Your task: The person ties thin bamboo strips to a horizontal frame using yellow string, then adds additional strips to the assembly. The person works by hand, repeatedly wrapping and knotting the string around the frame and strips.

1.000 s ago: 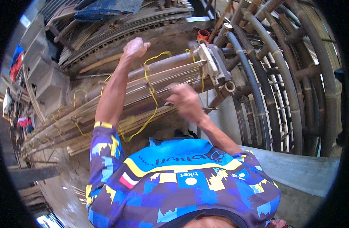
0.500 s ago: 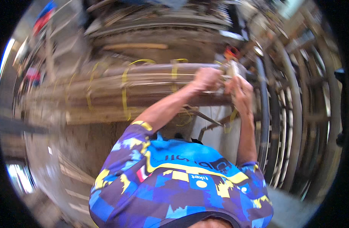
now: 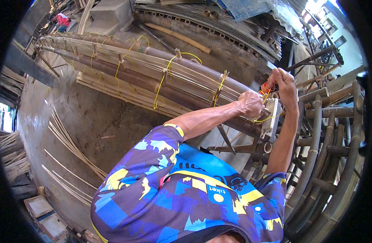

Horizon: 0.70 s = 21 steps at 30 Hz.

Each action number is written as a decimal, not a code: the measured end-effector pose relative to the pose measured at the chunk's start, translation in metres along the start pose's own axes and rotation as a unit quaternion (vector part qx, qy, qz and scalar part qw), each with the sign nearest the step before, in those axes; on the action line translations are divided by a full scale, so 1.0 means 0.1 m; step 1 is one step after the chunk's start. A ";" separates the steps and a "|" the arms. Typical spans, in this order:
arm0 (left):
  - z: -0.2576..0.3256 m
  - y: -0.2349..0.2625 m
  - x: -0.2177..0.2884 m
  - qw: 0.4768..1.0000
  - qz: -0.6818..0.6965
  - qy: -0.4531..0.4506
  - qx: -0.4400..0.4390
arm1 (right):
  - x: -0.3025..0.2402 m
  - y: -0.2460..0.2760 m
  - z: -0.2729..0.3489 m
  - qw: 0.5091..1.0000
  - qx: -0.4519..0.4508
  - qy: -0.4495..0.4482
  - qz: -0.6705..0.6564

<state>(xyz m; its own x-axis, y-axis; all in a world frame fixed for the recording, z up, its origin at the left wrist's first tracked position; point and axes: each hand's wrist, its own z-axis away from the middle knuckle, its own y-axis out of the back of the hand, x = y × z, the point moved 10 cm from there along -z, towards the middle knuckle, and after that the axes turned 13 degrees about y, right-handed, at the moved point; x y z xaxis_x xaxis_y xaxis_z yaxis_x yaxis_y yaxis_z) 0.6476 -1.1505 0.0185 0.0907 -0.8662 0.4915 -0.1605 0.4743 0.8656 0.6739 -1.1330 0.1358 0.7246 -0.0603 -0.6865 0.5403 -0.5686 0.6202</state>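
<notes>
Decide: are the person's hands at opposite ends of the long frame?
No, left hand and right hand are both near the white block at one end.

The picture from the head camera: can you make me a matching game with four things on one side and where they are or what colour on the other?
Things:
1. strings
2. loose thin strips
3. left hand
4. right hand

Clues:
A. higher of the two hands
B. yellow
C. lower of the two hands, fingers curled
D. lying on the ground, left side of picture

Right pairs: 1-B, 2-D, 3-C, 4-A
</notes>
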 end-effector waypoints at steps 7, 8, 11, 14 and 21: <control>-0.03 0.00 -0.06 0.998 0.059 -0.028 0.024 | 0.11 0.49 -0.34 0.972 0.155 0.147 -0.098; -0.07 0.00 -0.14 0.994 0.109 0.009 0.014 | 0.21 0.59 -0.37 0.958 0.188 0.194 -0.094; -0.12 -0.09 -0.13 0.999 -0.020 0.027 -0.021 | 1.62 -0.17 -0.05 0.894 -0.322 -0.182 0.255; -0.16 -0.06 -0.12 0.998 0.002 0.061 -0.031 | 1.68 -0.50 0.06 0.917 -0.354 -0.091 0.161; -0.22 0.02 -0.09 0.997 -0.006 0.066 -0.047 | 0.10 -0.13 0.90 0.994 -0.071 0.069 -0.054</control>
<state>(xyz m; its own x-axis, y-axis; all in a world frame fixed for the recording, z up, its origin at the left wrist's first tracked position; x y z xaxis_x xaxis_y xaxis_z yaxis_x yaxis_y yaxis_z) 0.6678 -1.1383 0.0174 0.2213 -0.8470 0.4833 -0.0670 0.4812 0.8741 0.6351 -1.2001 0.0867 0.7052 0.1136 -0.6998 0.6662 -0.4439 0.5993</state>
